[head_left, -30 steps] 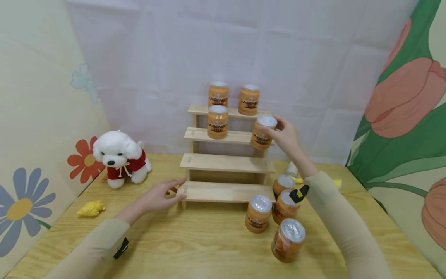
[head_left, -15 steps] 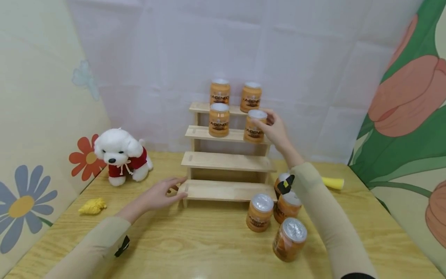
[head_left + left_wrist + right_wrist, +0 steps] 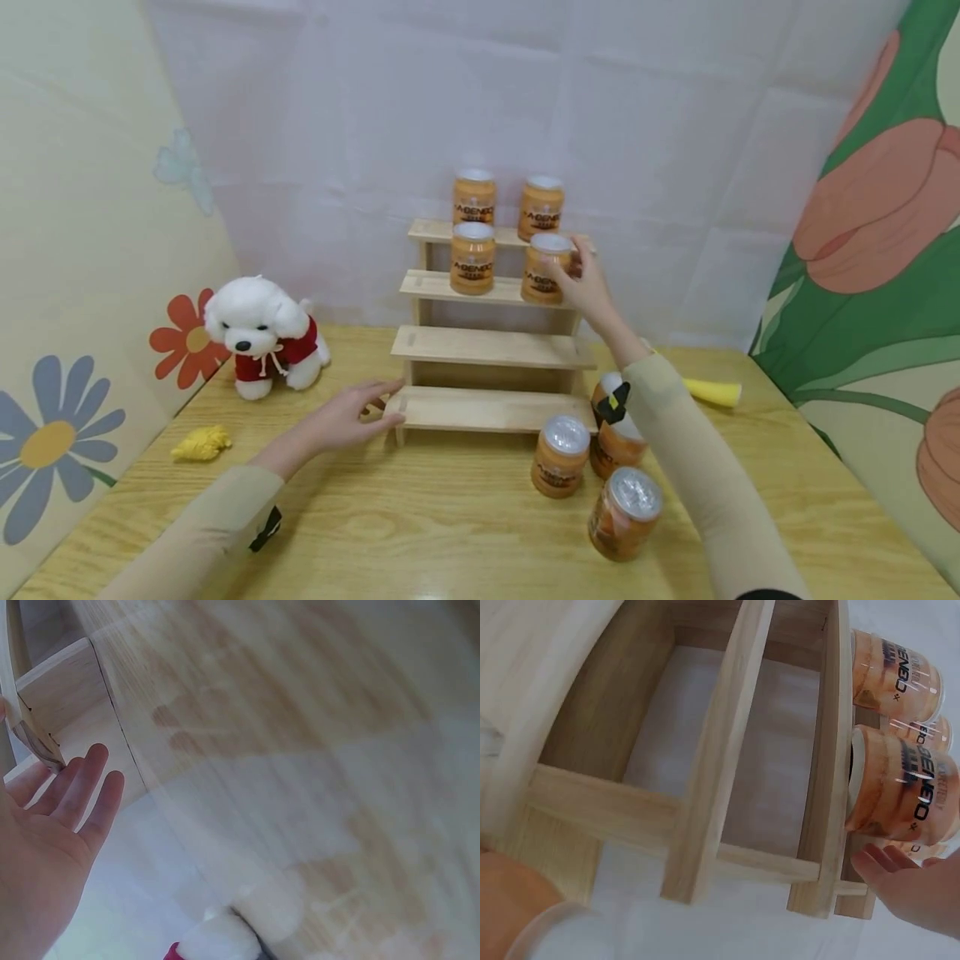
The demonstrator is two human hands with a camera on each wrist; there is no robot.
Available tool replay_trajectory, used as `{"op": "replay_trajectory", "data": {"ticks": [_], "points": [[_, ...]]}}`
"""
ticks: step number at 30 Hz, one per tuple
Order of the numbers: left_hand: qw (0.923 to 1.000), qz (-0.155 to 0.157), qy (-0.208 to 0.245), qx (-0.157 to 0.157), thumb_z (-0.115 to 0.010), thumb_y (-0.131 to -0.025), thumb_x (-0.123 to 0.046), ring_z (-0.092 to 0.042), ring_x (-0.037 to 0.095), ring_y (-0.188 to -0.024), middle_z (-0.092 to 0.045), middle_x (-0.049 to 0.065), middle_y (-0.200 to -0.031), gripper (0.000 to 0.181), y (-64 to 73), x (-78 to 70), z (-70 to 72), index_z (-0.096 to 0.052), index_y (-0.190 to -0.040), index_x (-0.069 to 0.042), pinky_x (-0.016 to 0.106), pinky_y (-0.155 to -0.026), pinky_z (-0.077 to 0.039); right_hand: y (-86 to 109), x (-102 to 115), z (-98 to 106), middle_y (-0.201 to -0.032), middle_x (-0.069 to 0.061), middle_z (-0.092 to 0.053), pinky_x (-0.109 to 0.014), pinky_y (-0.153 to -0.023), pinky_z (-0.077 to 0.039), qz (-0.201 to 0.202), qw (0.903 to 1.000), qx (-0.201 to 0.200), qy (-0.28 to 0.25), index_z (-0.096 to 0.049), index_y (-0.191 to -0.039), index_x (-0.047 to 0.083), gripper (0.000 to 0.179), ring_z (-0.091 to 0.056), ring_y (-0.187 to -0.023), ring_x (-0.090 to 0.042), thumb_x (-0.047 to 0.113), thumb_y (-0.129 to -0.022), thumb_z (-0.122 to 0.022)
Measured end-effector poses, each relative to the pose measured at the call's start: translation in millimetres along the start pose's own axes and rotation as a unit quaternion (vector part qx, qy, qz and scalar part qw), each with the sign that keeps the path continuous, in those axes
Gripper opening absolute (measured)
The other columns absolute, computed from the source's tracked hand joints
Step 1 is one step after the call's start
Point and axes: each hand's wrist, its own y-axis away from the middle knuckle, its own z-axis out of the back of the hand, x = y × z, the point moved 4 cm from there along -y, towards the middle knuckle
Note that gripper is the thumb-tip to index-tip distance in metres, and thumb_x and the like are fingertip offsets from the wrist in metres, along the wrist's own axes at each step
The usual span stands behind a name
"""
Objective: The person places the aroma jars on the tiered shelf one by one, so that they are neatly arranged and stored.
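Note:
A wooden step shelf (image 3: 491,348) with several tiers stands on the table. My right hand (image 3: 588,283) is at an orange can (image 3: 542,279) on the second tier from the top, thumb across its front and fingers at its far right side. In the right wrist view, the fingers lie along the can (image 3: 907,784). Beside it on that tier is another orange can (image 3: 472,262); two more cans, including the right one (image 3: 541,208), stand on the top tier. My left hand (image 3: 348,421) touches the left end of the lowest tier, fingers nearly straight in the left wrist view.
Several orange cans stand right of the shelf's foot, the nearest can (image 3: 625,517) toward the front. A yellow tube-like object (image 3: 712,392) lies behind my right sleeve. At left are a white plush dog (image 3: 258,333) and a yellow bundle (image 3: 201,443).
My right hand has carried the can left and onto the second tier from the top, beside the other can. My left hand stays at the shelf's lower left end.

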Motion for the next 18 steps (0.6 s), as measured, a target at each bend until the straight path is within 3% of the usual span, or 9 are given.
{"op": "replay_trajectory", "data": {"ticks": [4, 11, 18], "points": [[1.0, -0.001, 0.004, -0.001, -0.055, -0.091, -0.048, -0.06, 0.027, -0.103, -0.05, 0.02, -0.134, 0.066, 0.2, -0.5, -0.4, -0.041, -0.142, -0.008, 0.043, -0.084, -0.053, 6.9, -7, 3, -0.132, -0.02, -0.044, -0.043, -0.101, -0.042, -0.018, 0.9994, 0.021, -0.019, -0.026, -0.146, 0.008, 0.073, -0.048, -0.119, -0.034, 0.027, -0.088, -0.066], [1.0, -0.003, 0.005, -0.003, -0.055, -0.092, -0.046, -0.059, 0.028, -0.104, -0.048, 0.02, -0.136, 0.065, -0.1, -1.5, -0.8, -0.041, -0.142, -0.007, 0.044, -0.084, -0.053, 15.9, -21, 5, -0.134, -0.018, -0.048, -0.041, -0.102, -0.042, -0.048, 0.9964, 0.064, 0.027, -0.036, -0.139, 0.0, 0.069, -0.049, -0.12, -0.032, 0.031, -0.086, -0.068], [1.0, 0.006, 0.003, -0.001, -0.054, -0.091, -0.05, -0.059, 0.028, -0.106, -0.047, 0.02, -0.137, 0.067, -0.2, -2.3, -1.5, -0.04, -0.143, -0.009, 0.044, -0.085, -0.053, 16.3, -24, 2, -0.127, -0.017, -0.054, -0.038, -0.099, -0.046, -0.045, 0.9967, 0.049, 0.046, -0.042, -0.134, 0.0, 0.068, -0.053, -0.115, -0.029, 0.032, -0.082, -0.073]]}}
